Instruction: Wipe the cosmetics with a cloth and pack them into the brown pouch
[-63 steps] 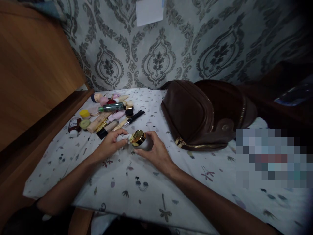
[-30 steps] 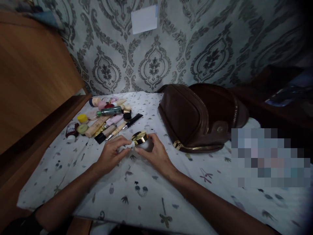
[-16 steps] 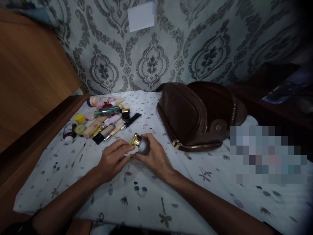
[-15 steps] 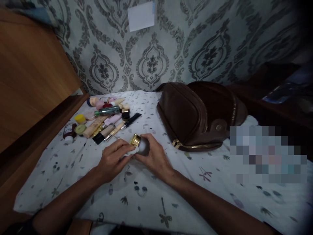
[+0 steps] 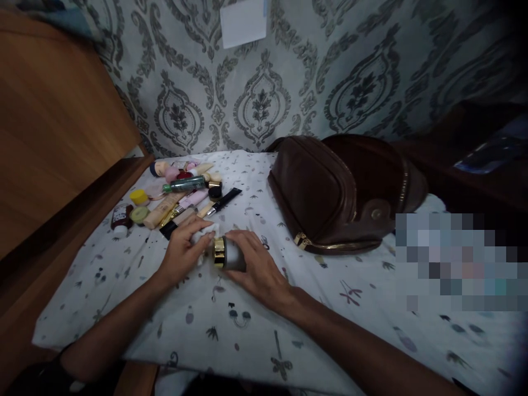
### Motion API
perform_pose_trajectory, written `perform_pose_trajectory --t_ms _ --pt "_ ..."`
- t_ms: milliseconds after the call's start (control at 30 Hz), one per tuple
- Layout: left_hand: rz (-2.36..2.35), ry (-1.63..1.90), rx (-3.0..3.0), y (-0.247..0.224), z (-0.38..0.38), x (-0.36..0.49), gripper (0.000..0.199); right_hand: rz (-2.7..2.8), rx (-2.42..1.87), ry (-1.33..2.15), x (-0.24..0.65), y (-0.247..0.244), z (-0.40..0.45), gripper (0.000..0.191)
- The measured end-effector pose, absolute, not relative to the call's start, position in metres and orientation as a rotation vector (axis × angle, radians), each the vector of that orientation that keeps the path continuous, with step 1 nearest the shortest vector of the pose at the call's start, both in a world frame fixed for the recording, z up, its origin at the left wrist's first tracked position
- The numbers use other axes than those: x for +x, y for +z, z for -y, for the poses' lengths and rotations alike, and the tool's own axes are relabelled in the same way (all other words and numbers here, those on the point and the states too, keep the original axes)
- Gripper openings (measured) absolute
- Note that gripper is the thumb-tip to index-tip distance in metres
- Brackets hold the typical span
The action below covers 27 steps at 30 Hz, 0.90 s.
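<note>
Our right hand is curled round the frosted jar, which lies sideways just above the tablecloth. Its gold lid has swung from facing partly upward to pointing at our left hand, which pinches a white cloth just beside it; we can't tell whether they touch. That turn seems to expose more of the lid's side. Our left hand has shifted toward the cosmetics, while the brown bag stays put.
</note>
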<state>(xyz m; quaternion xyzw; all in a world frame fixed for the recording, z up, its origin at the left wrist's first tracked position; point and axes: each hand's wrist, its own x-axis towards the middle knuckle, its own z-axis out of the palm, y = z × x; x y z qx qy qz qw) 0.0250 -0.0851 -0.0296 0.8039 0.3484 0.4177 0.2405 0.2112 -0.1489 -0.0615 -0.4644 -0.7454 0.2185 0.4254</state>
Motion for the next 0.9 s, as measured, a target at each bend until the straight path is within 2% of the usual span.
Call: perform_pose_trajectory --t_ms 433,900 --pt "-0.803 1.048 2.349 -0.0362 0.0854 0.0232 0.034 1.575 -1.275 0.737 0.2149 -0.0602 0.1424 0.060" --pt "-0.643 1.044 2.418 -0.0283 0.0828 0.0203 0.024 1.425 -1.302 0.816 0.2158 -0.0615 0.1392 0.056"
